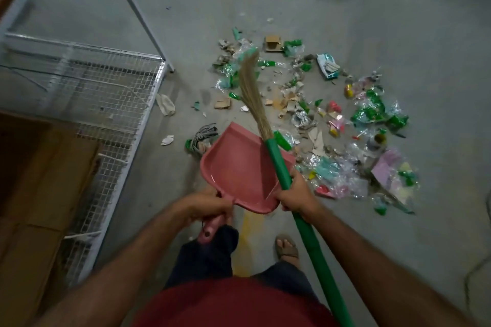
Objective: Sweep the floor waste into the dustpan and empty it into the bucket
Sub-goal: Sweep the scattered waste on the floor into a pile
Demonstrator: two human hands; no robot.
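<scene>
Left hand (212, 204) is clamped on the pink dustpan (239, 167) handle, right hand (295, 195) gripping the green broom (276, 159) (bristles ahead), floor waste (332, 119) scattered beyond

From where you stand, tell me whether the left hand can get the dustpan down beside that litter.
Probably yes. The left hand grips the dustpan by its handle, held above the floor, and bare concrete lies between it and the litter. Only the broom, crossing its right edge, might interfere.
</scene>
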